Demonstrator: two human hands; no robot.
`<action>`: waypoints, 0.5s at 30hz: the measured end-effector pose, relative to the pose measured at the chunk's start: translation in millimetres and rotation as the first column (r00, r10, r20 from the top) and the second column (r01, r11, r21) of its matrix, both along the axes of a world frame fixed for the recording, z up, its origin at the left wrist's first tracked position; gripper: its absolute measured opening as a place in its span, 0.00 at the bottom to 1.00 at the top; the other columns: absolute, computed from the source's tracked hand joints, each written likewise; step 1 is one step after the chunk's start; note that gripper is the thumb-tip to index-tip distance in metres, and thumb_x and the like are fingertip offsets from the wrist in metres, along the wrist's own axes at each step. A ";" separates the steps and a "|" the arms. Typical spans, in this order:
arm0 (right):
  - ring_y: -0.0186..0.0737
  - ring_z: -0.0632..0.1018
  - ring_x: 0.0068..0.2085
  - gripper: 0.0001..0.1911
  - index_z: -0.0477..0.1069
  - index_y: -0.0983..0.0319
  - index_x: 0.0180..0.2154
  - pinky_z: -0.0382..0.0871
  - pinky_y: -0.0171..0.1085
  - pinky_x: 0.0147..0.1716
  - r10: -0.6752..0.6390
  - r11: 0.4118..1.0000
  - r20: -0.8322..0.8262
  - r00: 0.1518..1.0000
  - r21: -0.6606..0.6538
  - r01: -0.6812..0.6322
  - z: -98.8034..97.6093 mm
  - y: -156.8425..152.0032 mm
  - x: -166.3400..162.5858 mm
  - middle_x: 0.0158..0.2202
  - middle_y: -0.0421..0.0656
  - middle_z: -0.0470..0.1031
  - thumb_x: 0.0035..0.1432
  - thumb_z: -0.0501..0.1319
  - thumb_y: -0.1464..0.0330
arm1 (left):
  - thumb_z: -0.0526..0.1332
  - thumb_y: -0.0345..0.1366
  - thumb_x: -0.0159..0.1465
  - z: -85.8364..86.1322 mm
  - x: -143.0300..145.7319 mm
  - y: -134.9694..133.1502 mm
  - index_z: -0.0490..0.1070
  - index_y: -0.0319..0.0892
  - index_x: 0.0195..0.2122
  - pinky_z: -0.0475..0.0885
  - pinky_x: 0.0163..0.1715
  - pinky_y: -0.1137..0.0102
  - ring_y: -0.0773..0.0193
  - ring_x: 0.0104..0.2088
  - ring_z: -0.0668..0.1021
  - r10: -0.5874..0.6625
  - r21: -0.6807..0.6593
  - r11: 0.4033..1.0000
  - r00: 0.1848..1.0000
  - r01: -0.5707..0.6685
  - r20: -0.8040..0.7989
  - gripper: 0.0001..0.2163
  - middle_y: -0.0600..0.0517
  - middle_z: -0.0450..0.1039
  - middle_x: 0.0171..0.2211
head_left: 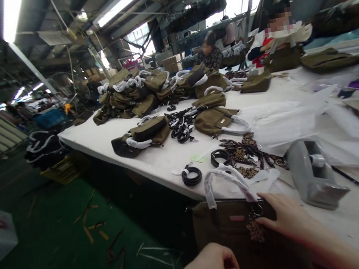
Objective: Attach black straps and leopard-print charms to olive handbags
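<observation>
A dark olive handbag (222, 232) stands close in front of me at the table's edge. Its handle (223, 175) is wrapped in white paper, and a leopard-print strap piece (255, 230) hangs from a metal ring on its front. My right hand (284, 213) grips the bag's upper right corner, thumb in front and fingers over the top edge. Low against the bag's front is my left hand (214, 267), its fingers curled closed; whatever they may hold is hidden. Beyond the handle lie a coiled black strap (191, 175) and leopard-print straps (243, 151).
A grey tape dispenser (315, 172) sits on the white table (357, 224) at right. Olive bags (145, 90) are heaped farther back. Two people (281, 36) are across the table. To the left, a yellow crate (65, 168) stands on the green floor, amid scattered scraps.
</observation>
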State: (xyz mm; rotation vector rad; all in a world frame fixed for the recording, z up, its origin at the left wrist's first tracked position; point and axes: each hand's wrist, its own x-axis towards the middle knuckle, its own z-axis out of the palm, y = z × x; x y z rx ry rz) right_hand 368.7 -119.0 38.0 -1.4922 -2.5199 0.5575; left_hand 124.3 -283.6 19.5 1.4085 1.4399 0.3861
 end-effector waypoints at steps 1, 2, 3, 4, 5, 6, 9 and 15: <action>0.63 0.75 0.53 0.34 0.71 0.70 0.54 0.66 0.55 0.55 0.006 1.000 0.013 1.000 -0.010 -0.006 1.5 2.4 -2.5 0.51 0.61 0.76 0.48 0.66 0.57 | 0.65 0.42 0.54 -0.9 -4.3 -4.5 0.80 0.45 0.31 0.62 0.22 0.74 0.67 0.23 0.72 0.038 -0.008 0.999 0.999 -0.038 -0.009 0.08 0.54 0.78 0.24; 0.63 0.75 0.52 0.34 0.71 0.69 0.53 0.66 0.55 0.54 0.007 1.000 0.013 1.000 -0.018 -0.006 3.9 4.1 -4.6 0.51 0.60 0.77 0.47 0.67 0.57 | 0.65 0.41 0.55 -1.8 -9.2 -8.0 0.80 0.44 0.31 0.62 0.23 0.74 0.67 0.24 0.73 0.078 -0.002 0.997 0.997 -0.078 -0.012 0.08 0.53 0.78 0.25; 0.63 0.76 0.52 0.33 0.72 0.67 0.52 0.67 0.54 0.53 0.005 1.000 0.001 1.000 -0.031 -0.005 6.7 4.9 -6.3 0.50 0.58 0.78 0.46 0.67 0.57 | 0.64 0.41 0.55 -2.7 -14.5 -10.4 0.79 0.43 0.30 0.63 0.23 0.74 0.66 0.25 0.73 0.119 0.017 0.993 0.993 -0.119 -0.011 0.08 0.53 0.78 0.26; 0.62 0.77 0.50 0.31 0.74 0.64 0.50 0.68 0.52 0.51 0.003 0.999 -0.022 1.000 -0.054 -0.004 9.7 4.6 -7.6 0.48 0.56 0.79 0.45 0.68 0.56 | 0.64 0.40 0.56 -4.2 -20.2 -12.0 0.79 0.42 0.30 0.64 0.24 0.74 0.66 0.26 0.74 0.163 0.044 0.986 0.987 -0.163 -0.008 0.08 0.53 0.79 0.27; 0.60 0.78 0.48 0.28 0.76 0.61 0.47 0.69 0.49 0.48 -0.003 0.996 -0.052 0.999 -0.090 -0.002 12.7 3.3 -8.7 0.46 0.54 0.81 0.44 0.69 0.56 | 0.64 0.40 0.56 -6.3 -26.2 -12.7 0.78 0.42 0.29 0.65 0.25 0.74 0.65 0.27 0.75 0.211 0.068 0.975 0.978 -0.210 -0.002 0.08 0.52 0.79 0.27; 0.58 0.79 0.44 0.24 0.78 0.59 0.43 0.70 0.46 0.44 -0.010 0.990 -0.084 0.996 -0.144 -0.002 15.7 0.8 -9.7 0.42 0.51 0.82 0.43 0.69 0.57 | 0.63 0.40 0.56 -9.1 -32.5 -12.7 0.77 0.41 0.28 0.66 0.27 0.73 0.64 0.28 0.76 0.274 0.092 0.958 0.962 -0.273 0.007 0.08 0.52 0.79 0.27; 0.51 0.80 0.34 0.13 0.79 0.57 0.32 0.69 0.40 0.34 -0.025 0.935 -0.183 0.983 -0.353 -0.042 27.6 -12.3 -11.6 0.32 0.45 0.83 0.46 0.67 0.57 | 0.61 0.43 0.59 -22.0 -53.1 -9.1 0.73 0.41 0.27 0.71 0.31 0.72 0.62 0.31 0.79 0.486 0.134 0.864 0.873 -0.486 0.034 0.11 0.51 0.79 0.28; 0.47 0.78 0.33 0.07 0.79 0.56 0.27 0.70 0.38 0.34 0.032 0.894 -0.391 0.920 -0.400 -0.201 76.2 -49.5 -6.8 0.30 0.43 0.82 0.47 0.67 0.60 | 0.50 0.46 0.65 -52.4 -90.0 4.8 0.71 0.40 0.39 0.73 0.44 0.66 0.58 0.42 0.80 0.664 0.212 0.738 0.745 -0.641 -0.059 0.16 0.45 0.79 0.40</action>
